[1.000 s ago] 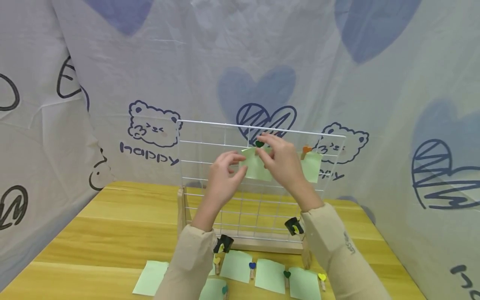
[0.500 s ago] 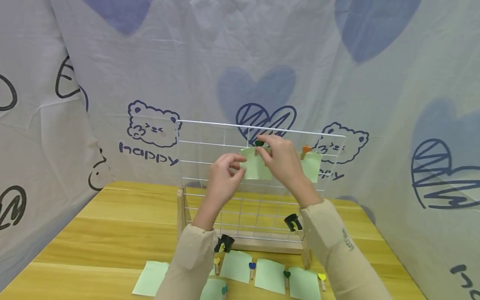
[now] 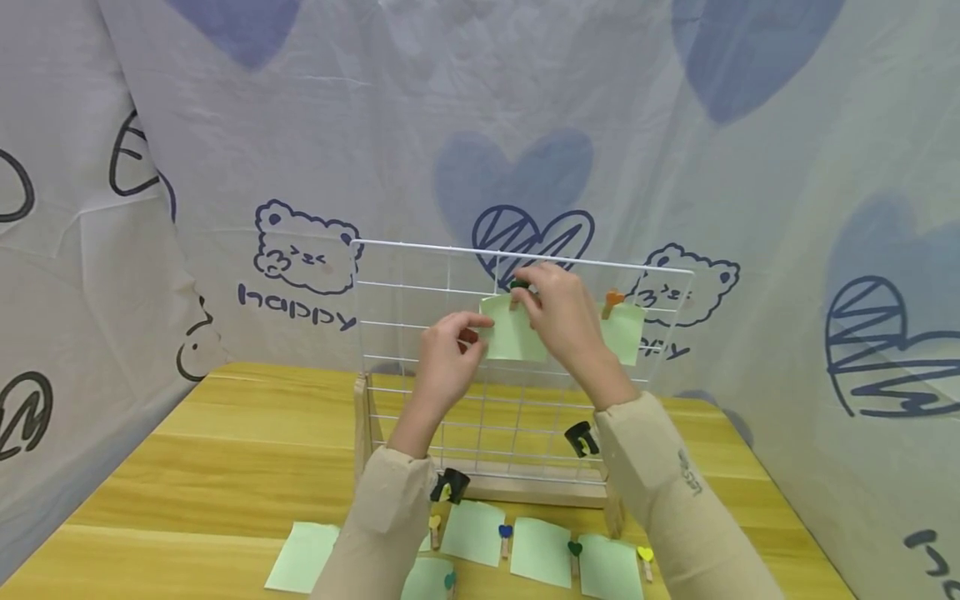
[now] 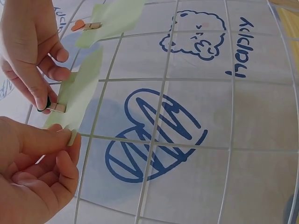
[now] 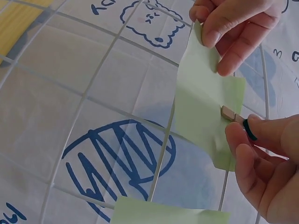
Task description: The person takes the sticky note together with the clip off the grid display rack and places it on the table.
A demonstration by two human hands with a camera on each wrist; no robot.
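Note:
A pale green paper note [image 3: 510, 337] lies against the upper part of a white wire grid [image 3: 420, 323]. At its left edge, my left hand [image 3: 450, 350] pinches the paper between thumb and fingers, as the left wrist view shows. My right hand [image 3: 562, 317] pinches a small wooden clothespin [image 5: 229, 113] with a dark green heart at the note's top edge. Just right of it, a second green note [image 3: 626, 333] hangs from the grid by a clothespin with an orange heart [image 3: 614, 297].
The grid stands in a wooden base [image 3: 517, 490] on a wood-grain table [image 3: 187, 450]. In front lie several green notes [image 3: 540, 552] and heart clothespins, among them a blue one [image 3: 505, 533] and a yellow one [image 3: 646, 557]. A printed curtain [image 3: 420, 125] hangs behind.
Both hands stay at the same note, with only small shifts of the fingers. The right wrist has moved slightly left and up. The note and clothespin keep their place on the grid.

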